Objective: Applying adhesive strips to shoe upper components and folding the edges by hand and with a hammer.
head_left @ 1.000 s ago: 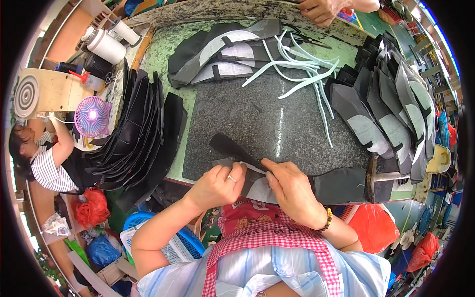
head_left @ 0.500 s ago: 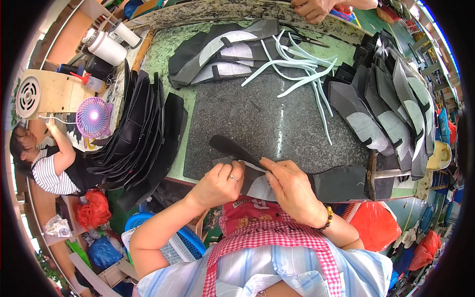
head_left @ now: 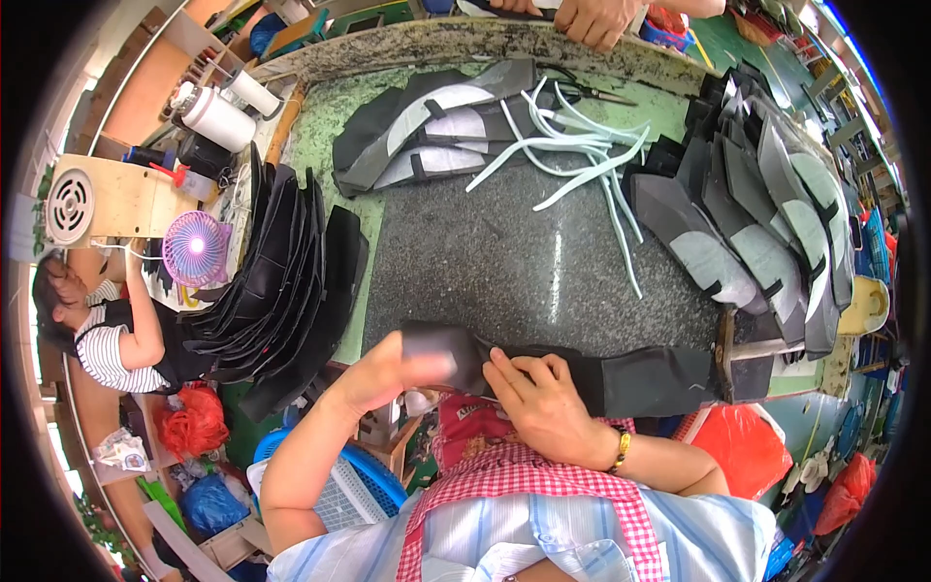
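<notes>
A long black panel of leather-like sheet (head_left: pixel 655 380) lies along the near edge of the dark stone slab (head_left: pixel 465 252). My left hand (head_left: pixel 378 373) grips the panel's left end, its thumb on top and smeared by motion, its other fingers hidden beneath. Close beside it, my right hand (head_left: pixel 548 403) presses and pinches the middle of the panel with bent fingers. A hammer (head_left: pixel 725 344) rests at the panel's right end, its handle pointing right.
Pale strips (head_left: pixel 582 145) lie loose beyond the slab, near scissors (head_left: pixel 596 94). Dark panels with grey patches (head_left: pixel 718 242) are piled right; more panels (head_left: pixel 436 121) lie at the back. Black pieces (head_left: pixel 281 262) hang left. Another person's hands (head_left: pixel 592 19) rest at the far edge.
The narrow black flap that stood up between my hands is folded down. My left hand has moved left and down, onto the panel's end. Another person's second hand has appeared at the far edge.
</notes>
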